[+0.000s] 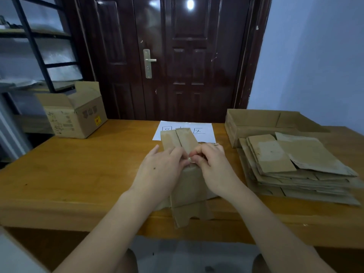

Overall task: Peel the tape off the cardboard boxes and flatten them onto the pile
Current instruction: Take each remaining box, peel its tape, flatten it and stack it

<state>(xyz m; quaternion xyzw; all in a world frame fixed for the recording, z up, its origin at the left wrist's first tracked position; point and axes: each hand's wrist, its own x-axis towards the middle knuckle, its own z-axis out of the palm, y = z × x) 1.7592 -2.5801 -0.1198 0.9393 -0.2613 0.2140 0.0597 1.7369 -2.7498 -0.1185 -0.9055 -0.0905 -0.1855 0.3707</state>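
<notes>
- Two hands: the left hand (159, 170) and the right hand (212, 168), both on one small cardboard box (187, 186).
- One open cardboard carton (78, 115) at the table's far left.
- One shallow cardboard tray (256, 123) at the far right.
- One pile of flattened cardboard (295, 168); its sheets cannot be counted exactly.
- One white paper sheet (204, 131).
- One table (78, 174).
- One door (177, 56), with one handle (148, 63).
- One metal shelf rack (39, 46).

Both forearms are bare to the frame's edge, no sleeves showing. The left hand (159, 170) (a small dark mark on its back) and right hand (211, 164) wear nothing.
</notes>
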